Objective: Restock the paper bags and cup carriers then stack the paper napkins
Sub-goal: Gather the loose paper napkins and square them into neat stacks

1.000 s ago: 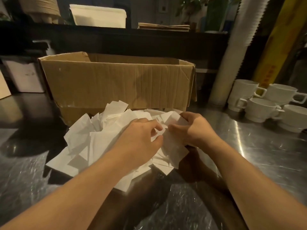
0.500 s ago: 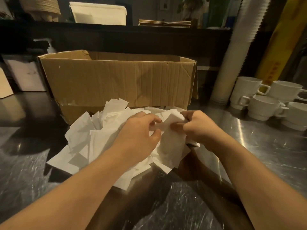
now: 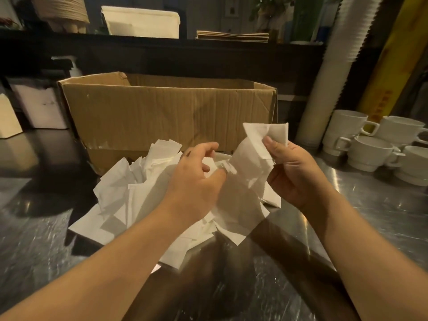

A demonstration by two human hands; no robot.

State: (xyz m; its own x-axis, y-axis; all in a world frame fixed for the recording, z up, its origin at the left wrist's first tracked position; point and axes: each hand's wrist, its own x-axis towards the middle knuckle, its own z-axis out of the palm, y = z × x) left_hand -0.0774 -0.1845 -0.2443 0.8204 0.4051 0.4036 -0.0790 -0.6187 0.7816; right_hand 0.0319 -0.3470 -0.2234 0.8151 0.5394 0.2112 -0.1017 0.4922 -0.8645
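The right hand [image 3: 298, 172], right of frame centre, pinches one napkin [image 3: 257, 144] between thumb and fingers and holds it raised above the pile. The left hand [image 3: 196, 179], at frame centre, has its fingers curled over the top of the napkin pile [image 3: 129, 198]; whether it actually holds a sheet cannot be told.

The pile lies loose and disordered on the steel counter [image 3: 370, 216], from centre to lower left of centre, directly in front of the open cardboard box [image 3: 166, 112].

Handling, as judged: the napkins are thin, light and limp. A sheet droops when held by one corner and creases or tears under a hard squeeze. Take each by a folded edge with a light pinch, and square the edges before stacking.

White cups [image 3: 370, 151] stand at right.
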